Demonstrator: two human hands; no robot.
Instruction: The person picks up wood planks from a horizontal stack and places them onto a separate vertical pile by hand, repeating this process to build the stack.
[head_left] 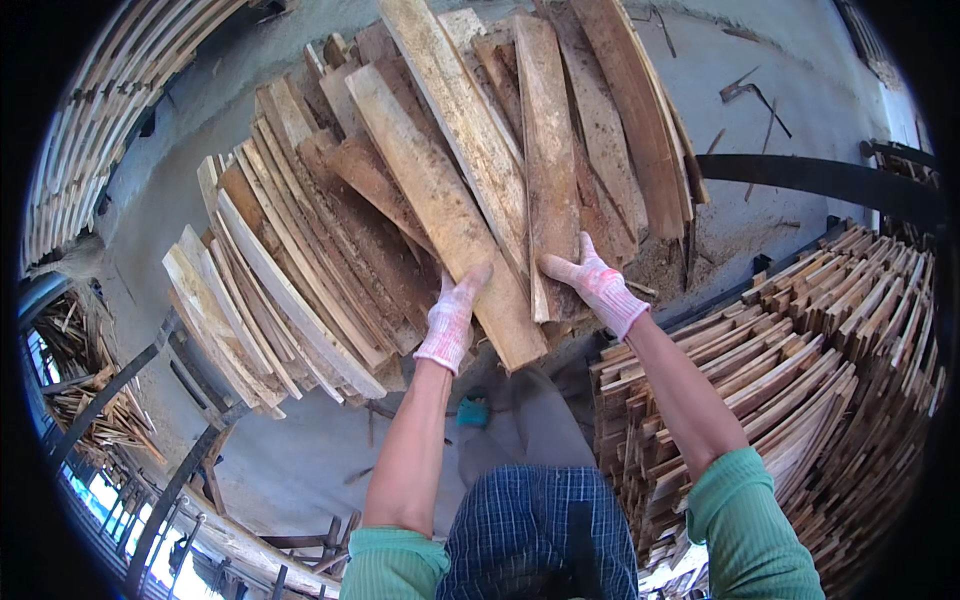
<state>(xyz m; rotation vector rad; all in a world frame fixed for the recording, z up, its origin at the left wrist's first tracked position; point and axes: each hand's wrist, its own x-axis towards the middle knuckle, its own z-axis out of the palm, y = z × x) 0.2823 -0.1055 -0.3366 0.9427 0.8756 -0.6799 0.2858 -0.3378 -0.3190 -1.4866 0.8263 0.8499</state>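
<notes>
My left hand (452,318), in a white and pink knit glove, is closed on the near part of a long tan wooden plank (425,180). Its thumb lies on the top face; the fingers beneath are mostly hidden. In a matching glove, my right hand (600,285) grips the near end of a brown, dirt-specked wooden plank (549,140), thumb on top. Between these two, a lighter plank (455,95) slants away toward the far edge. All three rest on a wide pile of rough boards (330,240), with several standing on edge at the left.
Stacked wooden slats (740,380) fill the right side, and another stack (110,120) stands far left. A dark metal bar (810,180) juts in at right. On the concrete floor lies a hooked tool (745,90). Scrap wood (90,380) and metal rails (170,500) are at lower left.
</notes>
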